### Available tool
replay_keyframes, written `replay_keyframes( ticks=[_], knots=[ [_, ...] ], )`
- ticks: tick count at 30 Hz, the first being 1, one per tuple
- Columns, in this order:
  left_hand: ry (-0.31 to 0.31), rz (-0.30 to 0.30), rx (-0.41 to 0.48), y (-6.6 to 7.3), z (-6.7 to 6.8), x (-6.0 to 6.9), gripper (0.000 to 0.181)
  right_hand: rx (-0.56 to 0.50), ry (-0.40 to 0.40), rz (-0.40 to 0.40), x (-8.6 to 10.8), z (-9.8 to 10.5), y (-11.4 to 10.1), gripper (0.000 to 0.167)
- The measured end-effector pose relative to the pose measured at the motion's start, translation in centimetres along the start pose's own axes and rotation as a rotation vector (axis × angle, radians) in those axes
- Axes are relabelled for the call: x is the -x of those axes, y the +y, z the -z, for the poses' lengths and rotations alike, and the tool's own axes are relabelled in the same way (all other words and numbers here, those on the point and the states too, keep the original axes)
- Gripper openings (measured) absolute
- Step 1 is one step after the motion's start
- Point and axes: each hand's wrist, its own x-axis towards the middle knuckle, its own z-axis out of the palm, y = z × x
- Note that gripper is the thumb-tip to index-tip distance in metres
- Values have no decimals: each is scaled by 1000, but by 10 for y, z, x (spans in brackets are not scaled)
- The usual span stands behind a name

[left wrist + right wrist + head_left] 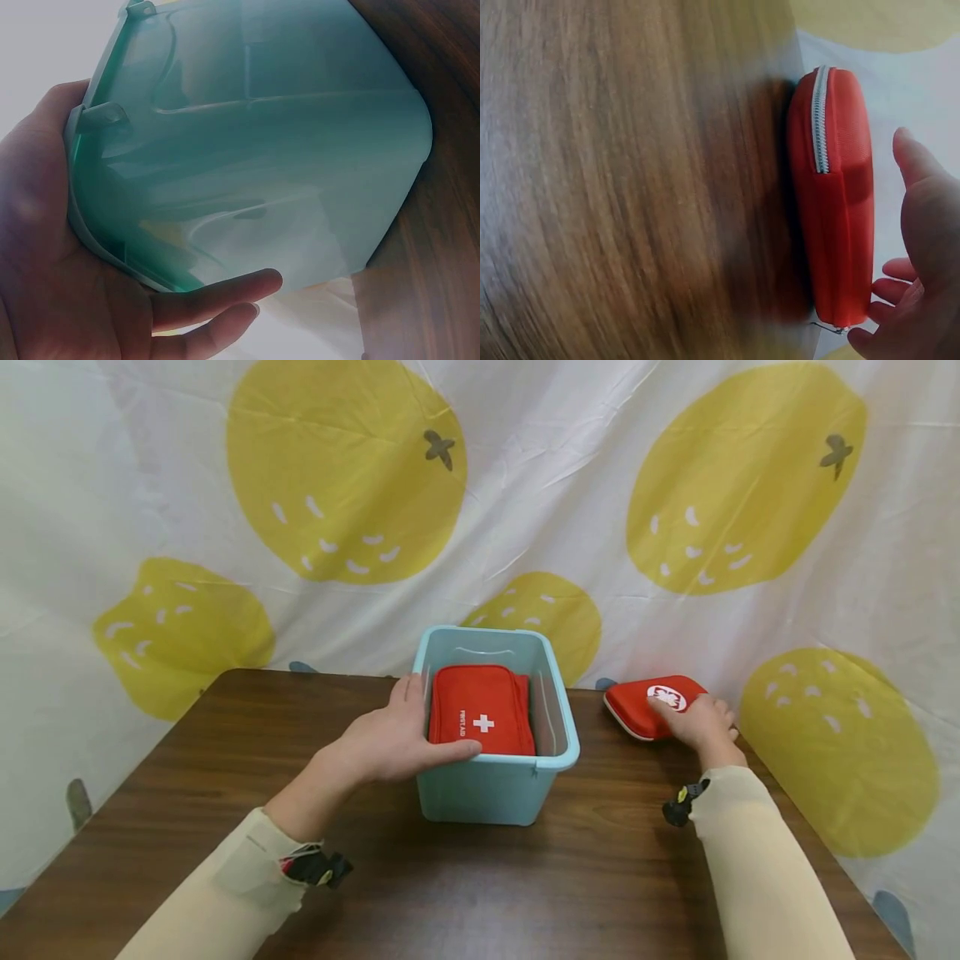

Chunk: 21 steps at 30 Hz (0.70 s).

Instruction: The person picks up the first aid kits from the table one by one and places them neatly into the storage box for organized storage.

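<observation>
A light blue plastic bin [480, 793] stands upright on the table. Inside it lies a red first aid pouch [476, 697] with a white cross. My left hand [390, 735] rests against the bin's left rim, its thumb stretched along the front rim. In the left wrist view, two extended fingers [225, 296] lie by the bin's outer wall. To the right, a red zippered case [637, 703] with a white round emblem lies flat. My right hand [701, 722] is at its right end, thumb above it. The right wrist view shows the thumb apart from the case's top.
The dark wooden table [247, 760] reaches back to a white curtain [540, 468] printed with large yellow fruit. The red case lies near the table's right back edge. A black strap device [318, 867] sits on the left wrist, with another [681, 804] on the right.
</observation>
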Motion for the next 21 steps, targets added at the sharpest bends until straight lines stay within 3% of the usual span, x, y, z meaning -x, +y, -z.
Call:
replay_keyframes(
  ticks=[5,12,21],
  knots=[
    [-3,-1,2,0,0,0,134,85,-42,-14,-1,-3,-2,133],
    [4,-2,1,0,0,-1,134,89,-74,-5,-1,-1,-1,132],
    [4,-2,-7,-2,-1,0,134,150,-135,183,9,12,2,117]
  ],
)
